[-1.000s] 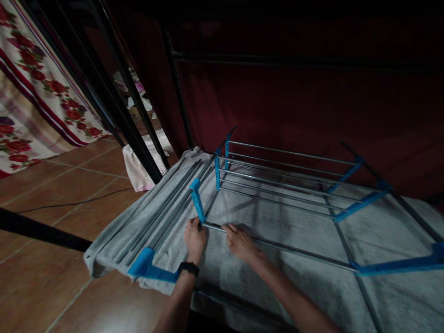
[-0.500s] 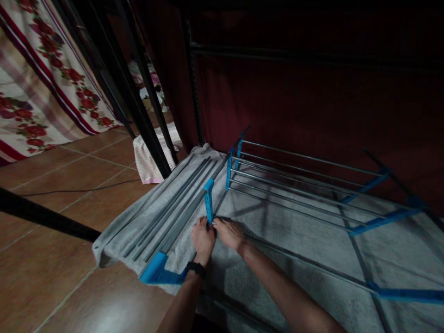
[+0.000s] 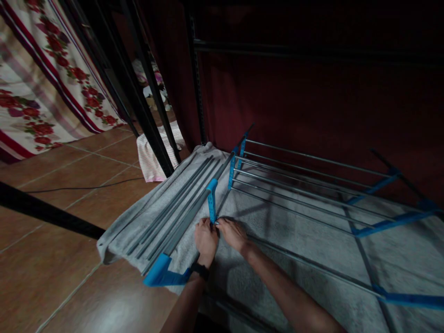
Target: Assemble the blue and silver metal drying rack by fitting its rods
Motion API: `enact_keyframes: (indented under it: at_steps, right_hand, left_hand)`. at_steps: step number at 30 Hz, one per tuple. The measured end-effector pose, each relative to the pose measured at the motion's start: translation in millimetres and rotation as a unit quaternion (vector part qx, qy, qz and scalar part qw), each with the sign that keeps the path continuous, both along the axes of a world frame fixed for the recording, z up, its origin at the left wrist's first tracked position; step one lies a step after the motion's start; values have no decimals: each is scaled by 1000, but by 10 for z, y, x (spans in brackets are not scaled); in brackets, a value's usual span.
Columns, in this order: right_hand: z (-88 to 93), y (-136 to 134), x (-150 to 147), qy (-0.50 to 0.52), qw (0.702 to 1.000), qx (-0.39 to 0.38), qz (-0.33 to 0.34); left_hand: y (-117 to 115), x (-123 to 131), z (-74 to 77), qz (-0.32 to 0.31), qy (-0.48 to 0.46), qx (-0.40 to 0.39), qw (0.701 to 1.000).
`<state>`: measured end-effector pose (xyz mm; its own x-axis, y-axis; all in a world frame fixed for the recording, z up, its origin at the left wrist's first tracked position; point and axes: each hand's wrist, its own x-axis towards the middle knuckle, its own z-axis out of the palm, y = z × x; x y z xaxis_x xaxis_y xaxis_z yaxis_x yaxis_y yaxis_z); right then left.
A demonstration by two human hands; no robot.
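A partly assembled rack of grey metal rods and blue plastic brackets rests on the grey towel (image 3: 294,282). My left hand (image 3: 207,239), with a black band at the wrist, is closed around the lower end of an upright blue bracket (image 3: 212,203). That bracket sits on a long grey tube (image 3: 190,216). Beside it, my right hand (image 3: 231,233) pinches the end of a thin metal rod (image 3: 308,262) against the bracket's bottom. The rod runs right, behind my forearm, to another blue bracket (image 3: 412,298). Fingers hide the joint itself.
Several loose grey rods (image 3: 169,208) lie on the towel at left. Near me is a blue corner piece (image 3: 163,273). Further back, rods (image 3: 312,189) span two bracket pairs. Black metal posts (image 3: 138,97) stand at left, above a tiled floor (image 3: 79,208) with a cable (image 3: 86,188).
The whole view has shifted slightly, so things sit a little further right. Both hands stay at the bottom of the same bracket, with hardly any change in grip.
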<state>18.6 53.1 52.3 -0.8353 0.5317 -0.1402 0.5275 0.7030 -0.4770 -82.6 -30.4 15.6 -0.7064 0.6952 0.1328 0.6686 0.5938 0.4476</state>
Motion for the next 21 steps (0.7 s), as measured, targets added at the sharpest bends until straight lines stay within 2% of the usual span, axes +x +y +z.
enact_keyframes:
  at_steps: [9, 21]
  right_hand:
    - [2, -23, 35, 8, 1000, -18, -2]
    - [2, -21, 94, 15, 999, -31, -5]
  left_hand:
    - [21, 32, -97, -16, 12, 15, 1000]
    - [-20, 113, -70, -10, -26, 31, 999]
